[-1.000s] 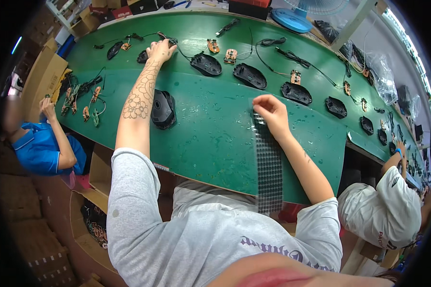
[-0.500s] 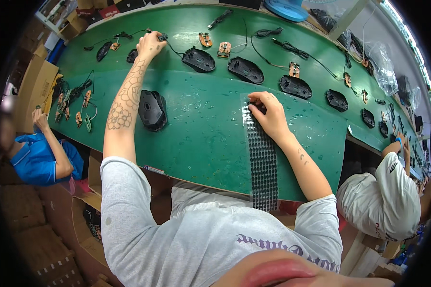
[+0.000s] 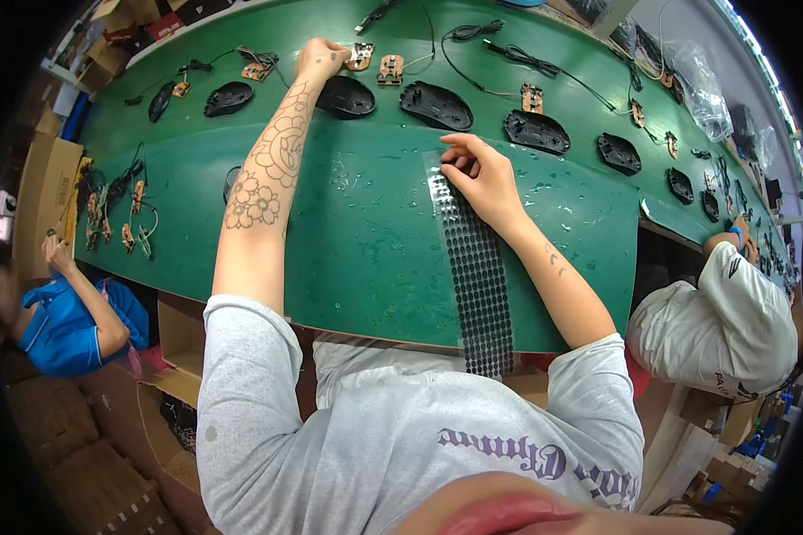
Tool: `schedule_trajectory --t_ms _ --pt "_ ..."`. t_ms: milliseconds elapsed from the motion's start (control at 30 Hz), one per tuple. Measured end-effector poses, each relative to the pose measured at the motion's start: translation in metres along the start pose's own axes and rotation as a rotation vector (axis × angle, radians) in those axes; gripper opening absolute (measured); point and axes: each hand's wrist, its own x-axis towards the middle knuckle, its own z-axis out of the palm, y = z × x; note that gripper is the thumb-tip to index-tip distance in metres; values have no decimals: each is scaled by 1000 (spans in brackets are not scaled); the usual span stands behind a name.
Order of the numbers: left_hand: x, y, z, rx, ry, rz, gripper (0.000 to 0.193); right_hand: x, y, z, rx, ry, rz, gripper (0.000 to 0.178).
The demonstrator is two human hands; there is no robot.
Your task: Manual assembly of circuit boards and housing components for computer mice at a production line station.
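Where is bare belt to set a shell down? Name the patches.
Bare green belt lies between the left forearm and the dotted strip, and right of the right hand. The far edge is crowded with black shells, boards and cables.

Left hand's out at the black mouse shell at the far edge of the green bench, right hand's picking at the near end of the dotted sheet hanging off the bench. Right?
Not quite. In the head view the right hand picks at the far end of the dotted sheet, up on the green bench; the near end hangs off the edge by the body. The left hand is out at the black mouse shell, as you said.
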Motion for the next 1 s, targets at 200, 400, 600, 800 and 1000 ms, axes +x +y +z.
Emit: schedule_trajectory --t_ms 200,400,600,800,1000 --pt "-29 38 28 301 160 90 33 0 6 -6 -53 -29 -88 39" --pt "-37 43 31 147 317 111 28 1 -5 -1 -13 -5 7 38" --pt "-98 79 -6 -956 544 395 19 10 -3 -1 -15 -53 45 38" --pt "-162 77 3 -977 254 298 19 8 -2 5 -76 -65 59 35" --pt "-169 43 32 -917 92 271 22 5 -7 12 -192 12 -66 33"
